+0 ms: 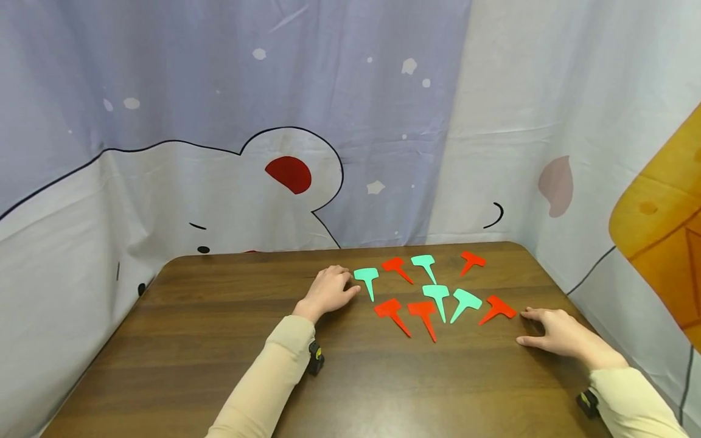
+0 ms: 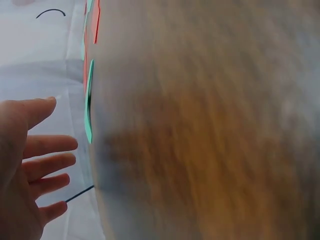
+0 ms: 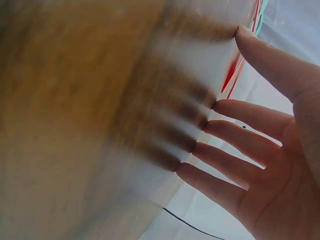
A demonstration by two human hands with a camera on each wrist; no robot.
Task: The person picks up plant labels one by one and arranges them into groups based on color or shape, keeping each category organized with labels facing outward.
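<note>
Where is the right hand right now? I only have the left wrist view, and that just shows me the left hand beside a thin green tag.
Observer: The bare right hand is beside the rightmost flat red T-shaped tag.
Operator: Is it holding anything?
Observer: No, the right wrist view shows it empty.
Operator: And how many green ones in all?
Observer: Four flat green T-shaped tags show in the head view.
</note>
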